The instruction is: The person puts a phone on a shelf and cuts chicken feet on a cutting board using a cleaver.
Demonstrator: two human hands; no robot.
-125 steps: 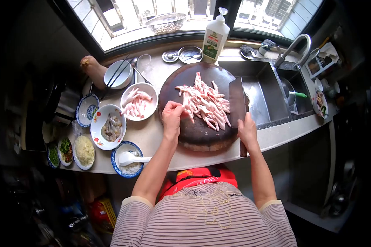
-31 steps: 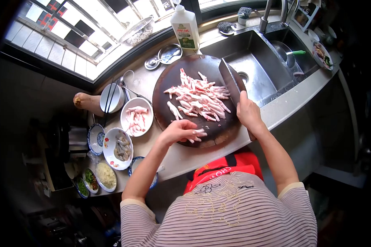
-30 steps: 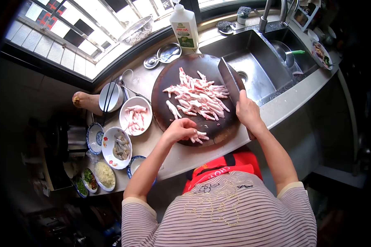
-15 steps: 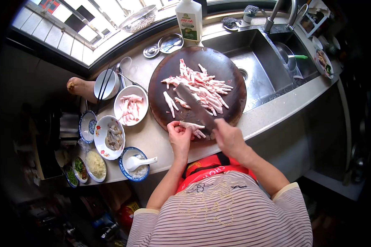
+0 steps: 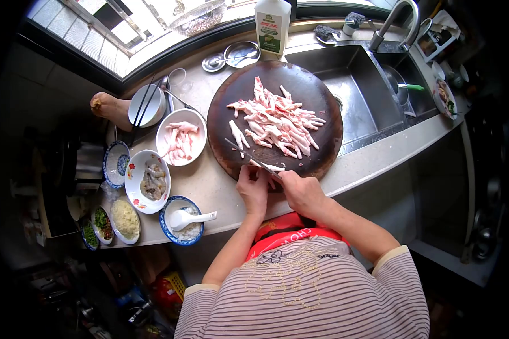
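Note:
A round dark chopping board [image 5: 232, 96] carries a heap of pale chicken feet [image 5: 280, 121]. At its near edge my left hand [image 5: 253, 189] is closed on one chicken foot [image 5: 272, 168], with the fingers partly hidden behind the blade. My right hand [image 5: 304, 190] grips a kitchen knife [image 5: 246, 152], its handle covered by the fingers. The blade stands nearly edge-on and slants up to the left across the held foot. To the left of the heap lies a separate chicken foot [image 5: 239, 137].
A white bowl [image 5: 198, 152] of chicken pieces stands left of the board. Nearer are a flowered bowl [image 5: 131, 192] of shrimp, a blue-rimmed bowl [image 5: 165, 230] with a white spoon, and minced garlic [image 5: 125, 219]. A bottle [image 5: 272, 28] stands behind; a steel sink [image 5: 373, 96] lies right.
My right hand has moved left and down, bringing the knife from beside the held foot to across it. The blade has turned edge-on. My left hand stays on the foot.

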